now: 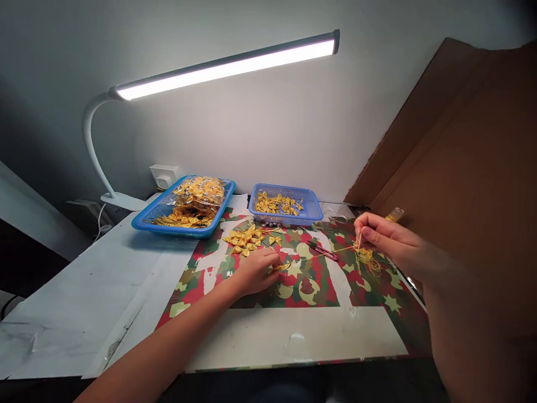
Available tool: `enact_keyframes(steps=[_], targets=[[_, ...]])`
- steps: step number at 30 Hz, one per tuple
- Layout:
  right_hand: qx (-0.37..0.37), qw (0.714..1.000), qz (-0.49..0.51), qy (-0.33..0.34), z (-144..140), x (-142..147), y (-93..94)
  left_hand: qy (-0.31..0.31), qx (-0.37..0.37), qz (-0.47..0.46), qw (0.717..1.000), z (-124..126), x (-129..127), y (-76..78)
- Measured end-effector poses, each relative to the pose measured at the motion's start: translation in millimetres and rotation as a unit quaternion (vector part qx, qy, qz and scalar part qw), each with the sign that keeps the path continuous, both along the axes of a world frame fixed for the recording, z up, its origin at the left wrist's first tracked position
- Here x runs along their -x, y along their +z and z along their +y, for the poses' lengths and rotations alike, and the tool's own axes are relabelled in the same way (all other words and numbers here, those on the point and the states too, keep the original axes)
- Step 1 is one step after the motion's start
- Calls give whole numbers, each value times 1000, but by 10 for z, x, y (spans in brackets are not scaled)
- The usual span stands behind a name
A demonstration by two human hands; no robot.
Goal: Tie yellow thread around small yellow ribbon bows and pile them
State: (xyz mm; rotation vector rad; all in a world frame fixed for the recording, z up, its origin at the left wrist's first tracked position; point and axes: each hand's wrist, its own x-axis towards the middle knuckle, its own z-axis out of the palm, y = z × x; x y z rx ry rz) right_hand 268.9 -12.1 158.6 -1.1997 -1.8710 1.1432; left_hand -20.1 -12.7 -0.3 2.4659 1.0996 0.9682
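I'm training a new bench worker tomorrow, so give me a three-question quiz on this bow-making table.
1. True or false: the left hand rests on the patterned mat and pinches a small gold piece.
2. Which container holds bagged gold pieces? A) the small blue basket B) the large blue tray C) the cardboard sheet
3. Fill in: the loose pile of gold bows lies just in front of the small blue ____.

Key: 1 true. 2 B. 3 basket. Also note: the right hand pinches gold thread above the mat, and a pink-handled cutter lies between the hands.
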Motion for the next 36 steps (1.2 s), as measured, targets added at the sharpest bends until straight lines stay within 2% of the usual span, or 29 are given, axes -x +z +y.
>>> enact_keyframes(steps=[3,6,9,11,15,18,21,24,26,27,31,34,36], targets=[[-9,1000,23,4,-19,53,37,8,-7,2,1000,14,-3,-20],[-2,997,72,-2,-57,130,40,13,15,-28,999,37,-1,-41],[16,986,168,-10,-127,249,13,42,86,-92,991,65,-14,-65],[35,968,247,0,-205,362,-17,74,155,-163,971,85,-39,-79],[91,917,382,67,-414,597,-119,111,280,-324,897,110,-111,-87],[189,869,431,151,-553,697,-271,124,337,-415,836,118,-139,-68],[270,826,453,199,-646,724,-503,144,370,-489,777,133,-128,-42],[348,778,467,235,-733,733,-799,141,404,-567,703,160,-99,-20],[409,767,447,212,-801,748,-1017,133,416,-600,670,173,-85,-1],[435,761,438,197,-832,756,-1128,131,418,-608,662,176,-79,10],[478,769,407,117,-871,739,-1529,126,414,-624,651,173,-64,65],[459,786,412,43,-770,675,-1676,127,407,-634,645,168,-55,97],[432,799,418,-1,-660,658,-1661,119,403,-626,657,161,-55,105]])
